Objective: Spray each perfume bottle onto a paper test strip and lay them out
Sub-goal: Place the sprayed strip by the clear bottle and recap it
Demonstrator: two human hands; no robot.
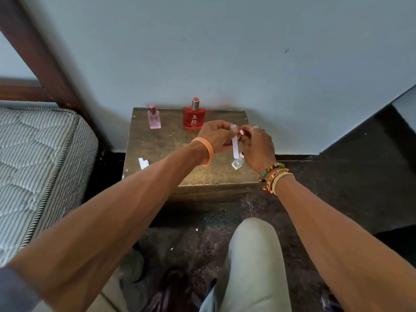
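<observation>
Both hands are over the worktop. Left hand pinches the paper strip at its top; right hand is curled round the clear bottle. Strip looks light and floppy, so hold it by the end. Glass is probably slick and fragile, so grip the body.

A pale blue-grey wall fills the upper frame. A small, worn brown worktop stands against it at centre. Dark speckled floor spreads below and right. At left, a striped quilted mattress lies beside a dark wooden post.
</observation>
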